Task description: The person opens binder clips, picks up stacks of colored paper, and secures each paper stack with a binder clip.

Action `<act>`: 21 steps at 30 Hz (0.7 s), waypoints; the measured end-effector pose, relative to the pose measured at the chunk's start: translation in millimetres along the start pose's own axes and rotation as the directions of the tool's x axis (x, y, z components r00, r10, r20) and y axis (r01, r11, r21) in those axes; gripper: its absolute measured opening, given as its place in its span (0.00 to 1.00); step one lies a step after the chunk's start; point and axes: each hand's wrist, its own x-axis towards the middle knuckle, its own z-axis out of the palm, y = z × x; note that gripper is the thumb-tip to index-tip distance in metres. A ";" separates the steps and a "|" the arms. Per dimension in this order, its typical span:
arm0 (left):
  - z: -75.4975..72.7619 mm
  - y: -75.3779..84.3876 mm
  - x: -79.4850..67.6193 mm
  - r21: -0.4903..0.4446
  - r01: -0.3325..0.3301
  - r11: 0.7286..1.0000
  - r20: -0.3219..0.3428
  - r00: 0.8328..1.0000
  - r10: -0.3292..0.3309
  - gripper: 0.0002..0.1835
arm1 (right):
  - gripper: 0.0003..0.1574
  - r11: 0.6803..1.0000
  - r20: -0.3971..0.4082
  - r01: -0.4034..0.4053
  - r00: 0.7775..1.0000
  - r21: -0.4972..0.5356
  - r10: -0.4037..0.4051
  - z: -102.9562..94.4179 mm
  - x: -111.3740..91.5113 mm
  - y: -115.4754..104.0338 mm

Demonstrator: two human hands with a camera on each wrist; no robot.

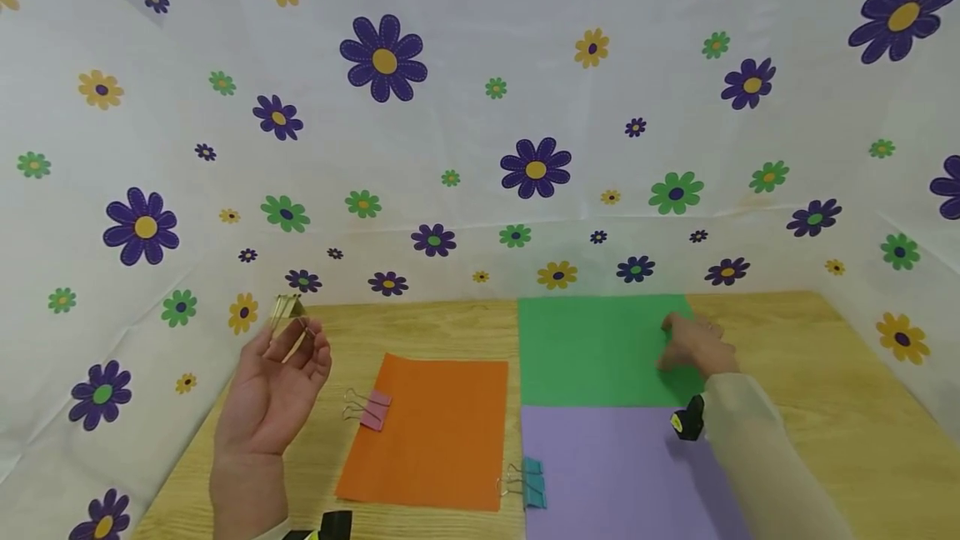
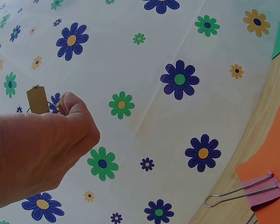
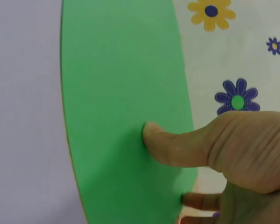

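My left hand [image 1: 266, 394], palm up, pinches a gold binder clip [image 1: 288, 307] at its fingertips, raised over the left side of the table. The left wrist view shows the clip's gold body [image 2: 37, 99] standing up behind the back of the hand. My right hand [image 1: 697, 344] is over the right part of a green sheet [image 1: 592, 348]. Seen from the right wrist, its thumb [image 3: 165, 144] lies on the green surface, and two fingertips [image 3: 189, 200] touch near the sheet's edge, apart from the thumb.
An orange sheet [image 1: 442, 432] with a pink binder clip [image 1: 376, 410] on its left edge lies mid-table. Nearer than the green sheet is a purple sheet [image 1: 615, 473] with a teal binder clip [image 1: 535, 483]. A flower-patterned cloth [image 1: 450, 123] hangs behind the wooden table [image 1: 810, 390].
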 end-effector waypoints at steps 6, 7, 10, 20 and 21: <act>0.3 1.0 1.1 0.000 0.006 1.000 0.012 1.000 -0.006 0.21 | 0.64 0.988 0.002 -0.146 0.989 0.053 0.147 -2.5 0.8 4.1; 0.4 1.2 1.3 0.001 0.005 1.000 0.011 1.000 -0.005 0.21 | 0.67 0.985 0.003 -0.162 0.987 0.058 0.162 -2.6 1.1 3.8; 0.8 1.7 1.4 0.004 0.001 1.000 0.005 1.000 -0.001 0.20 | 0.70 0.977 0.001 -0.199 0.980 0.069 0.200 -2.4 1.6 2.5; 0.1 0.5 0.1 0.010 -0.009 1.000 -0.022 1.000 0.009 0.20 | 0.71 0.961 0.006 -0.262 0.965 0.090 0.263 -2.1 1.8 3.8; 0.0 0.4 0.1 0.015 -0.010 1.000 -0.026 1.000 0.010 0.20 | 0.71 0.960 0.008 -0.265 0.964 0.093 0.265 -2.1 2.0 4.3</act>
